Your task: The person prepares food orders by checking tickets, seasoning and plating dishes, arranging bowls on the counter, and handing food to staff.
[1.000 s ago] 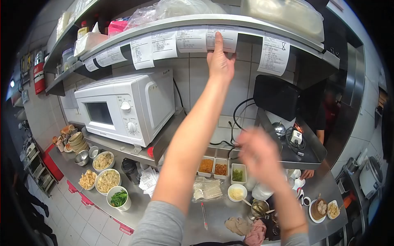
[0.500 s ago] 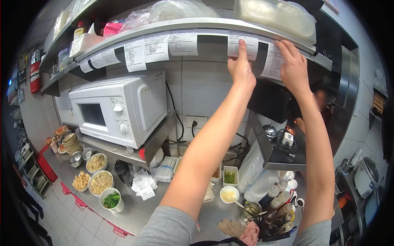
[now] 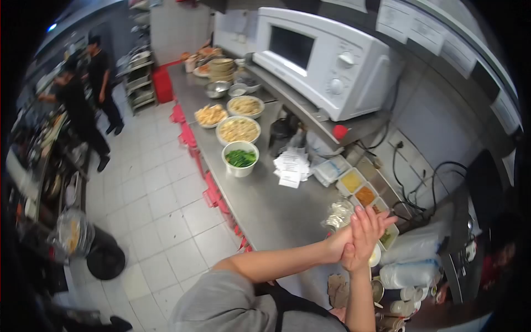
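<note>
My two hands meet at the lower right in the head view, above the steel counter (image 3: 293,207). The left hand (image 3: 337,244) comes in from the left, partly covered by the right, with stretched fingertips showing beyond it. Across it lies my right hand (image 3: 362,238), fingers extended; I see nothing held in either. Close by are a clear plastic packet (image 3: 338,213) and small tubs of ingredients, one with orange contents (image 3: 365,195). A pile of printed slips (image 3: 291,167) lies farther left on the counter.
A white microwave (image 3: 326,63) stands on a raised shelf. Bowls of noodles (image 3: 239,130) and a tub of greens (image 3: 241,159) line the counter. Order slips (image 3: 427,30) hang at upper right. Two people in dark clothes (image 3: 83,102) stand across the tiled aisle, near a black bin (image 3: 106,261).
Both hands have left the slips on the overhead shelf rail and come down together above the counter. The view has swung left and down, bringing the aisle and two people into sight.
</note>
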Demonstrator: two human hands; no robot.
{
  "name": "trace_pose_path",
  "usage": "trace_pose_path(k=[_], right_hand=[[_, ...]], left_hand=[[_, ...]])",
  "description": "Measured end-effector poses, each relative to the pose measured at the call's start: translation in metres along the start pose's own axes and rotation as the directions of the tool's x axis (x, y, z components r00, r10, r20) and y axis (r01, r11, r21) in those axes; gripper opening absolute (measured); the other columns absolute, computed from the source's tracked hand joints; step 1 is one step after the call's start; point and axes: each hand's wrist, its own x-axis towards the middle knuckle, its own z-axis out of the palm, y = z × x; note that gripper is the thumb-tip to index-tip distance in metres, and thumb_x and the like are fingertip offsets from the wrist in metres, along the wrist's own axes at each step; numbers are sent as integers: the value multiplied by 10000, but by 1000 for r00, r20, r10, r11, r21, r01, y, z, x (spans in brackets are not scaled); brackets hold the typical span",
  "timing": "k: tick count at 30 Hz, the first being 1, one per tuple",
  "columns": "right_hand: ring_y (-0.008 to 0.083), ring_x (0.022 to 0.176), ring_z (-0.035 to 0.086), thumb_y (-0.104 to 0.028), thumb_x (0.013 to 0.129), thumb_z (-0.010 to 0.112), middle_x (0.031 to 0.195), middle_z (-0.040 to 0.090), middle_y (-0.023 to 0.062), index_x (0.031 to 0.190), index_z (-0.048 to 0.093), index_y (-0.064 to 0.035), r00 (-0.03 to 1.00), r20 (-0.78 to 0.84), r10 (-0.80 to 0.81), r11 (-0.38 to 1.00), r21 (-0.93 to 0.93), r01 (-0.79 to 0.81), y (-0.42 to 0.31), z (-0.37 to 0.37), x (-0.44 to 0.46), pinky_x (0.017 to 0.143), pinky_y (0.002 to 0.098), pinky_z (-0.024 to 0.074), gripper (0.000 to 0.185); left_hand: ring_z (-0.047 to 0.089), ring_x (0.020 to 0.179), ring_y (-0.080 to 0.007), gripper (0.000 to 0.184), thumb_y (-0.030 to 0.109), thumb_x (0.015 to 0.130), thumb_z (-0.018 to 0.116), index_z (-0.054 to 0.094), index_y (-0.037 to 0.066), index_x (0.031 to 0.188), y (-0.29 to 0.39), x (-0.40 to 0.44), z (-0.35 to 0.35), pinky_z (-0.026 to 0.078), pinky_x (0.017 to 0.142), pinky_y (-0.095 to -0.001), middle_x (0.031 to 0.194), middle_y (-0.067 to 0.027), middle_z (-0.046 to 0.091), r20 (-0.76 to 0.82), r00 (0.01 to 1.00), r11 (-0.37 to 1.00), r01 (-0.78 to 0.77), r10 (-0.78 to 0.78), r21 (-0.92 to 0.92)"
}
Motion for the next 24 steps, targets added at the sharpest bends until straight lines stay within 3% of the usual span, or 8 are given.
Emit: trace_pose_path(k=[4, 8, 10, 14, 17, 20, 22, 24], right_hand=[[323, 1184, 440, -227, 917, 332, 1252, 507, 163, 1202, 500, 25, 951, 91, 294, 867, 394, -306, 0, 58, -11, 1009, 410, 270, 416], [228, 1045, 543, -139, 917, 438, 1149, 551, 133, 1207, 479, 29, 816, 458, 353, 521, 628, -578, -8, 137, -56, 913, 327, 401, 338], [165, 988, 566, -116, 920, 468, 1111, 563, 97, 1216, 472, 17, 703, 674, 229, 218, 668, -711, -39, 161, -57, 868, 286, 432, 324], [153, 961, 581, -153, 924, 476, 1102, 564, 99, 1246, 445, -3, 495, 868, -37, -24, 495, -869, -69, 212, -18, 821, 271, 450, 357], [133, 968, 579, -196, 932, 467, 1097, 562, 109, 1255, 433, -3, 410, 866, 287, 4, 427, -904, -50, 282, 29, 796, 257, 454, 378], [258, 980, 587, -171, 919, 449, 1115, 550, 195, 1228, 443, 30, 650, 576, 496, 522, 400, -753, -17, 356, 85, 810, 343, 469, 368], [339, 992, 572, -140, 907, 440, 1132, 535, 238, 1213, 450, 45, 874, 330, 357, 874, 213, -437, -1, 385, 130, 845, 393, 456, 358], [414, 1029, 520, -104, 883, 435, 1122, 533, 262, 1192, 461, 64, 811, 376, 448, 799, 238, -552, 8, 406, 167, 915, 419, 404, 353]], left_hand=[[170, 1364, -229, 730, 612, 900, 148, 181, 105, 1423, 42, -99, -15, 101, 1095, -445, 1461, -141, 204, -205, 889, 798, 240, -409, -553], [365, 1263, -345, 738, 622, 888, 193, 215, 104, 1413, 122, -156, -103, 236, 1054, -497, 1334, -203, 406, -204, 955, 906, 116, -214, -408], [464, 1178, -353, 570, 453, 940, 274, 297, 68, 1361, 151, -173, -173, 350, 998, -475, 1227, -223, 499, -721, 685, 988, -14, -103, -155], [529, 1095, -311, 456, 230, 922, 356, 332, -121, 1210, 173, -221, -366, 406, 960, -432, 1202, -220, 505, -995, 79, 995, -77, -64, -70], [557, 1042, -295, 463, 201, 903, 371, 302, -128, 1221, 168, -253, -482, 436, 910, -426, 1159, -222, 514, -961, 110, 960, 155, -252, -234], [573, 992, -273, 460, 188, 878, 395, 284, -74, 1239, 155, -260, -552, 469, 807, -384, 1138, -221, 514, -844, 233, 874, 72, -484, -481], [577, 958, -259, 438, 185, 869, 408, 285, -21, 1235, 156, -251, -570, 468, 745, -354, 1117, -206, 522, -953, 41, 942, 171, -299, -288], [576, 893, -228, 412, 192, 857, 451, 288, 91, 1222, 152, -249, -582, 457, 682, -314, 1086, -172, 527, -993, -80, 970, 219, -86, -102]])
